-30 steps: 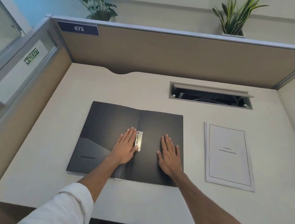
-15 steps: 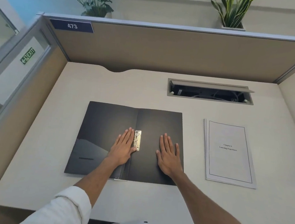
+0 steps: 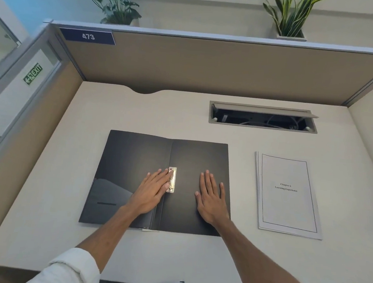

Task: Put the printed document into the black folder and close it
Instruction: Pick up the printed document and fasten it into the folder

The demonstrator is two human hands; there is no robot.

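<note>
Metal clip point(image 3: 171, 180) at the fold, silver against black; left index fingertip touching its upper end, thumb alongside its lower end. Fingers point(image 3: 159, 176) of the left hand point(image 3: 151, 193) lay flat and close together, pinching nothing. Right hand point(image 3: 211, 199) lay palm-down on the right leaf, fingers slightly spread, also gripping nothing. Compared with a second earlier, almost nothing had changed: both hands stayed flat on the same spots. The view itself shifted a little, not the things.

Black folder point(image 3: 135, 159) lay fully open on the desk point(image 3: 42, 208), spine toward the person. Printed document point(image 3: 286, 194) sat well apart to its right, face up, untouched.

Judgement: folder pressed flat, opening step finished. Loading not yet begun. Likely next, the clip released or the right hand reaching for the document.
</note>
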